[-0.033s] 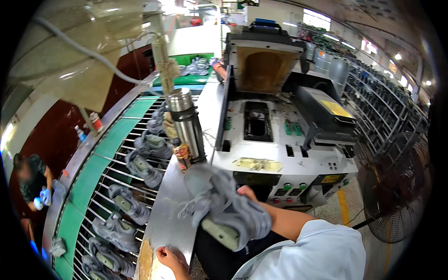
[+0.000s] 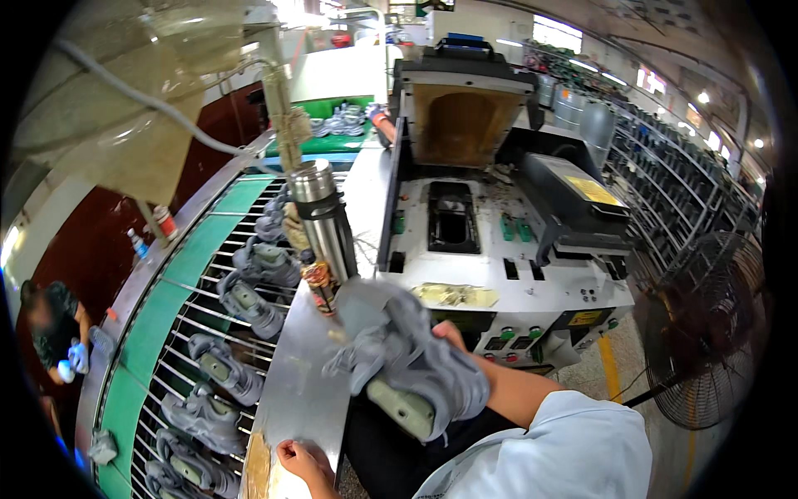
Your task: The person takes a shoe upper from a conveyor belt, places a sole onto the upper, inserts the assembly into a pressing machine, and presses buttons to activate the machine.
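My right hand [image 2: 450, 334] grips a grey lace-up shoe [image 2: 445, 378] along its far side, so most of the fingers are hidden behind it. The shoe is held tilted above my lap, toe pointing up and away, with a greenish shoe last [image 2: 401, 409] filling its opening. My left hand [image 2: 301, 459] rests at the near end of the metal ledge [image 2: 303, 382], fingers curled closed, with nothing visible in them. Just beyond the shoe's toe stand a steel thermos flask [image 2: 322, 220] and a small bottle [image 2: 317, 283] with a patterned label.
Several grey shoes [image 2: 224, 370] lie on a wire-rod conveyor [image 2: 195, 291] to my left. Ahead sits a white machine [image 2: 486, 233] with a raised lid [image 2: 465, 116]. A fan [image 2: 706, 333] stands at right. Another person [image 2: 58, 320] with blue gloves works across the conveyor.
In the picture the held shoe sits slightly farther right and looks sharper. The surroundings have shifted slightly left. My left hand stays in place.
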Motion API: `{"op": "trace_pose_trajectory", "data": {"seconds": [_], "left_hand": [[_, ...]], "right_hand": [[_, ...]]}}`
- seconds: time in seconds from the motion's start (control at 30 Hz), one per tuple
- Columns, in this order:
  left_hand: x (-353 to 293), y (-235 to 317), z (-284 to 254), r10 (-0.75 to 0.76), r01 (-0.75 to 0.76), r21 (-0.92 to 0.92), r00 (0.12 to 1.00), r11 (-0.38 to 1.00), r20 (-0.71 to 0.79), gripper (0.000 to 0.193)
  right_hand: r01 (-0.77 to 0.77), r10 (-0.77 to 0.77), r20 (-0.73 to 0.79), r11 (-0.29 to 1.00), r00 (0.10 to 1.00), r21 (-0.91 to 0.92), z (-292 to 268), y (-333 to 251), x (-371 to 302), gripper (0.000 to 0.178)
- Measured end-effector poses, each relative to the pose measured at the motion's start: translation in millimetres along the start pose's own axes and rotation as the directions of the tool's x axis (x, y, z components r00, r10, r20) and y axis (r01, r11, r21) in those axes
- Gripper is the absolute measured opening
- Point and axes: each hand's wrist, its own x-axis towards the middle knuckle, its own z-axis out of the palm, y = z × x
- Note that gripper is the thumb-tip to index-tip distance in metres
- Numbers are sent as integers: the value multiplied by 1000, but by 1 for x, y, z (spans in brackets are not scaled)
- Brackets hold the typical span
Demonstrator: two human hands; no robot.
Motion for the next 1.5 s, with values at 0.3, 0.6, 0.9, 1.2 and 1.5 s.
{"op": "trace_pose_trajectory", "data": {"seconds": [0.3, 0.6, 0.9, 1.2, 1.5], "left_hand": [[-7, 22, 1, -43, 66, 385, 997, 920, -66, 15], [-13, 57, 31, -46, 101, 633, 994, 767, -103, 27], [-15, 56, 28, -10, 106, 620, 988, 778, -156, 30], [-18, 48, 23, 88, -50, 755, 996, 654, -11, 32], [17, -42, 8, 126, -19, 660, 985, 751, -115, 20]], "right_hand": [[379, -894, -189, 352, 405, -856, -36, -240, 8, 83], [-667, -932, -294, 81, 214, -741, -58, -382, 120, 90], [-807, -853, -443, 45, 276, -589, -67, -340, 155, 82], [-770, -896, -204, -200, 393, -606, -70, -274, 100, 88], [-482, -784, 198, -537, 588, -692, -90, -226, 28, 74]]}}
